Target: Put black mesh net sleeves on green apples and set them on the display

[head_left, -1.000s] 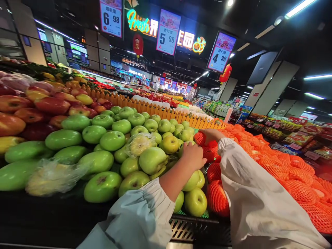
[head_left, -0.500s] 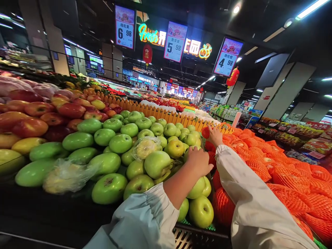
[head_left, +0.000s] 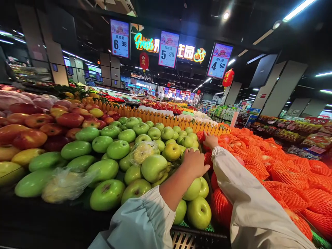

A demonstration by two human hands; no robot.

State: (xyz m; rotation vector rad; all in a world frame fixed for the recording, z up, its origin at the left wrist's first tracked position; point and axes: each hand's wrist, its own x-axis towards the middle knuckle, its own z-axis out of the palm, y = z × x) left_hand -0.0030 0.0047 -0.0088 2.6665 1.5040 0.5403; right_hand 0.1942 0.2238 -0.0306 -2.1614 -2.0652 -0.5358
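My left hand point(head_left: 194, 163) lies palm down over the heaped green apples point(head_left: 199, 211), its fingers curved over the far side and its thumb out to the right. Its fingers are bent around a green apple mostly covered by the hand. Farther off, my right hand point(head_left: 211, 141) reaches to the back right corner of the apple heap, beside fruits in orange foam nets point(head_left: 223, 204). One finger points up and away; the others are partly hidden. A yellowish apple point(head_left: 172, 152) and a plastic-wrapped fruit point(head_left: 142, 153) lie left of my left hand.
Long green fruits point(head_left: 107, 194) and red-yellow fruits point(head_left: 29, 138) fill the display at left. A low orange picket fence point(head_left: 145, 114) runs along the back. The black crate edge point(head_left: 199, 233) is in front. Price signs point(head_left: 168, 49) hang overhead.
The view has tilted up slightly and shifted right, so things sit lower left in the picture. My right hand's spread fingers have drawn closer together. My left hand stays on the apples.
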